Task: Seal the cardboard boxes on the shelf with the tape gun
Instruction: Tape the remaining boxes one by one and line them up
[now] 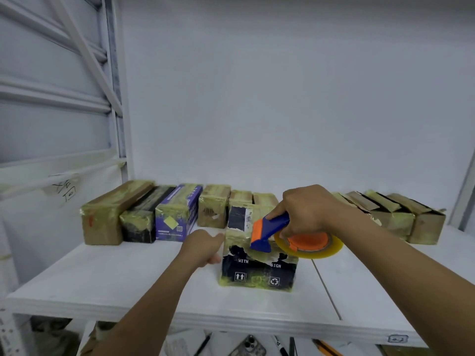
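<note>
- The right hand has its fingers wrapped round the handle of the blue and orange plastic tape gun, holding it firmly.
- Just under that hand sits the gun's roll of clear yellowish tape on an orange hub. The blue blade end, to the hand's left, touches the top front edge of a box.
- That box is a dark navy cardboard box with white print, wrapped in yellowish tape. It stands on the white shelf board directly below the right hand and just right of the left hand.
- The left hand lies against the box's left side. The thumb reaches to the upper edge and the fingers touch the side lower down, grasping nothing.
- Beyond the left hand and to its left, at the back of the shelf, four boxes stand in a row:
  - a long brown cardboard box under tape
  - a black box
  - a purple printed box
  - a small brown box
- Beyond the right hand and to its right stand brown cardboard boxes with raised flaps.
- Below both forearms, under the shelf edge, lie a phone, camera side up, and some pens.
</note>
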